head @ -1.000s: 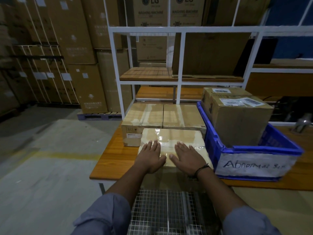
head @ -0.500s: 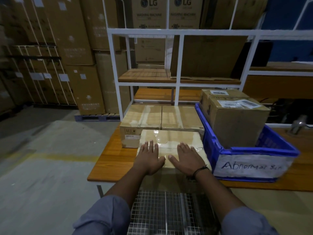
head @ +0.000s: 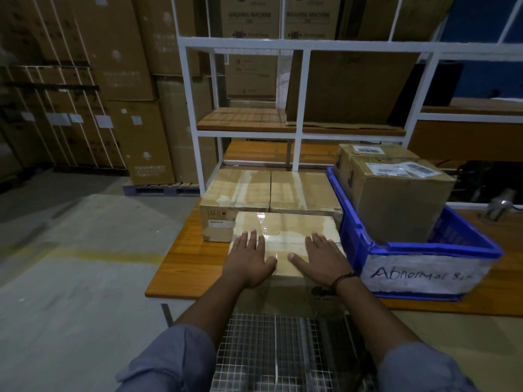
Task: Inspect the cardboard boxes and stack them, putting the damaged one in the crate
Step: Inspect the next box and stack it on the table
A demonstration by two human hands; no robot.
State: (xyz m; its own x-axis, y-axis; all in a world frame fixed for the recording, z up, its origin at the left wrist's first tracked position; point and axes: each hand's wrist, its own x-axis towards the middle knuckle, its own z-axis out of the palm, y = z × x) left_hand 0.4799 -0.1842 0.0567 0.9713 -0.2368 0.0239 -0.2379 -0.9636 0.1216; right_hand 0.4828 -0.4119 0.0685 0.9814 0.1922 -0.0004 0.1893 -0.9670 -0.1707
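Cardboard box (head: 285, 230) with the shiny tape sits on the wooden table (head: 181, 264) just left of the blue crate (head: 435, 246), so close to the crate wall I can't tell if they touch. Both hands lie flat on its lid, left hand (head: 249, 261) on the side away from the crate, right hand (head: 319, 258) on the side nearest it. Fingers are straight and spread, not curled round anything.

Behind it, also left of the crate, a far taped box (head: 235, 190) and a near taped box (head: 302, 193) sit side by side, butted up against it, so that way's blocked. The crate's pretty full: a big brown box (head: 396, 205) pokes well above the rim, with a second brown box (head: 368, 154) behind it. Its front wall has a handwritten "Abnormal" label (head: 418, 275). A white rack (head: 297, 108) stands behind the crate, and a wire mesh cart (head: 283, 349) sits in front, below the table edge.
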